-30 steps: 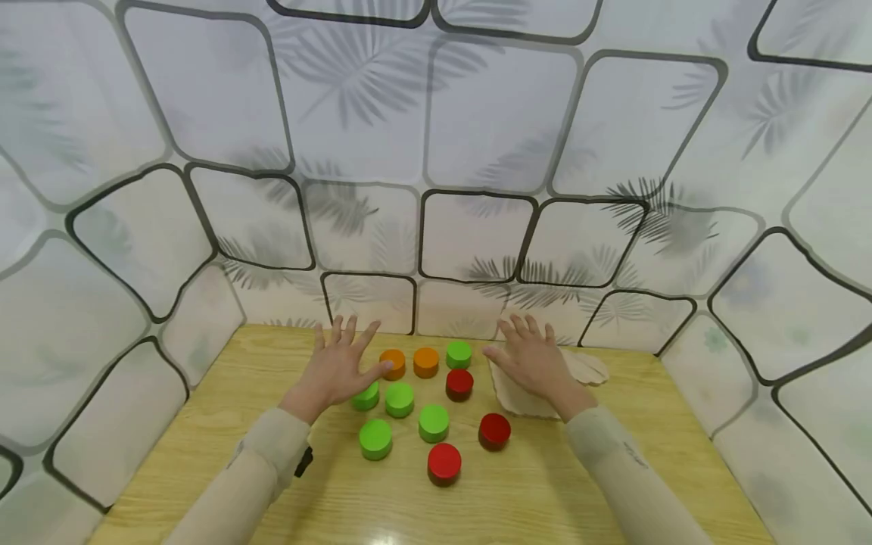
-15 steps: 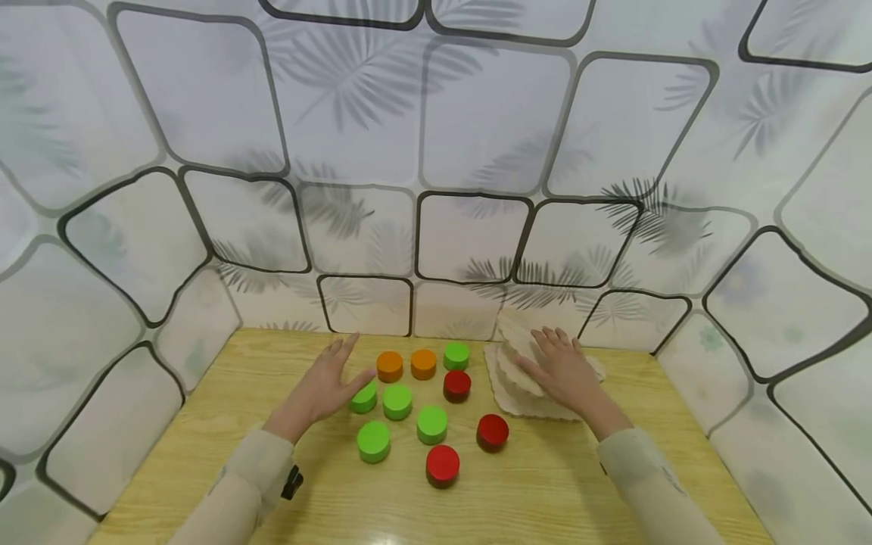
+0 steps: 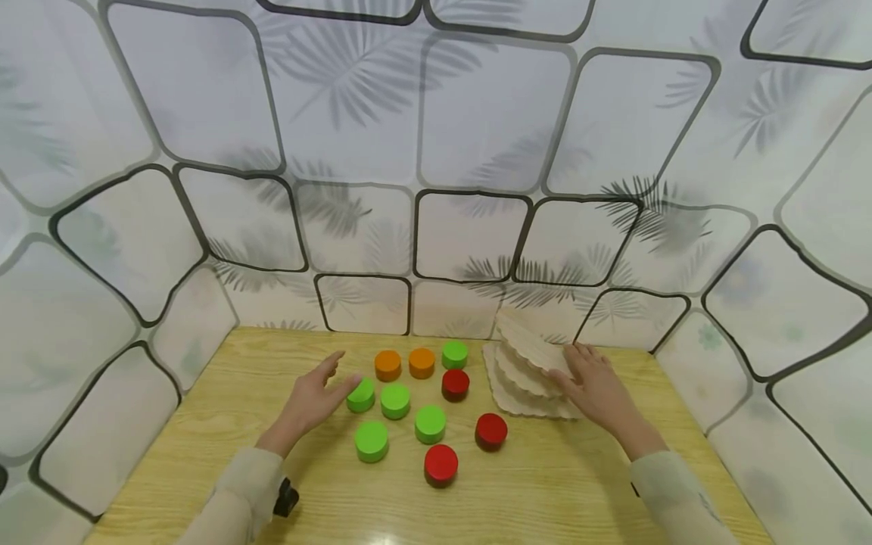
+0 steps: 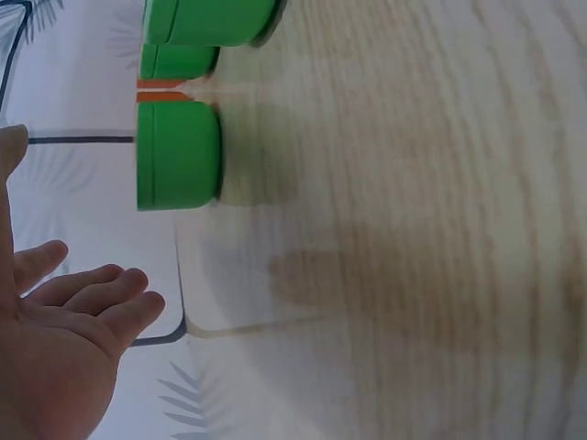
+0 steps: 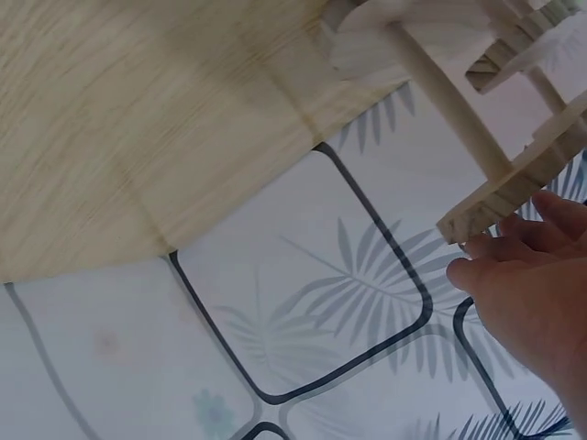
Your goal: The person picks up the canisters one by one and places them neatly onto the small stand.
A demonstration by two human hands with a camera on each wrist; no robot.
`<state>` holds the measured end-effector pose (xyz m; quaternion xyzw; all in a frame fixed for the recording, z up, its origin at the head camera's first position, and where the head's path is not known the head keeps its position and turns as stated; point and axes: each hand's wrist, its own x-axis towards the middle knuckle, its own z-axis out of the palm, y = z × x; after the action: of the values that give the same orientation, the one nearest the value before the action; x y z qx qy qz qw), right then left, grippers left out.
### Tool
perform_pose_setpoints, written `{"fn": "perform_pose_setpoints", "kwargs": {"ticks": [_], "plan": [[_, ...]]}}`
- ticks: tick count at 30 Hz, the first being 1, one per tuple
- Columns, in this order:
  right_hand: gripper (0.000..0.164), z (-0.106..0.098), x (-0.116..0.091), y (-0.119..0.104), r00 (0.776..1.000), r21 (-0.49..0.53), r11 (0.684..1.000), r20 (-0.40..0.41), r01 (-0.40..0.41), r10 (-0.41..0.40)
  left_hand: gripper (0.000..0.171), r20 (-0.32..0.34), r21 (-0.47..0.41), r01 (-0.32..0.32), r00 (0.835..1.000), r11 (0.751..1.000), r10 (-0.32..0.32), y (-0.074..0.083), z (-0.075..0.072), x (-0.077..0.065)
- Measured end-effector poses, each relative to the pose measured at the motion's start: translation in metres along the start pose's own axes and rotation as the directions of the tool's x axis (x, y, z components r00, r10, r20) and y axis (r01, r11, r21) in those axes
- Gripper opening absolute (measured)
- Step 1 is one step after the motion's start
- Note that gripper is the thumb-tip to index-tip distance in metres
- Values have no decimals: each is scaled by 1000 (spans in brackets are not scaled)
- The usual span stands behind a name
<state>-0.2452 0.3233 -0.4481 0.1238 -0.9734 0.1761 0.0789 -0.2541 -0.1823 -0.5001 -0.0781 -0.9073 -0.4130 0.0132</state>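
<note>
My L hand (image 3: pixel 308 401) hangs by the green blocks (image 3: pixel 395 401), fingers loosely spread, thumb apart, nothing in it. My R hand (image 3: pixel 602 392) is at the R side of the stand (image 3: pixel 523 367), thumb & fingers apart, no pinch; can't tell if the tips touch the top tier (image 3: pixel 530 344). Stand's at the back R of the table (image 3: pixel 545 492), its tiers joined by thin posts (image 5: pixel 449 101).

Looks like wood: prob. stiff, fairly light, maybe tippy up top; best hold = post or lower rim. Green, orange (image 3: pixel 421 363) & red blocks (image 3: pixel 490 432) look smooth, hard, poss. slippery: pinch across the sides.
</note>
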Motion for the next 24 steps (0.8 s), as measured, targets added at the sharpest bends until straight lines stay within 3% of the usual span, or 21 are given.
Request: {"fn": "perform_pose_setpoints", "kwargs": {"ticks": [15, 24], "plan": [[80, 0, -12, 17, 998, 33, 998, 13, -58, 57, 69, -79, -166, 62, 994, 984, -76, -18, 16, -5], [84, 3, -13, 22, 998, 34, 997, -3, -68, 68, 73, -36, -128, 65, 997, 990, -70, -18, 21, -5]]}}
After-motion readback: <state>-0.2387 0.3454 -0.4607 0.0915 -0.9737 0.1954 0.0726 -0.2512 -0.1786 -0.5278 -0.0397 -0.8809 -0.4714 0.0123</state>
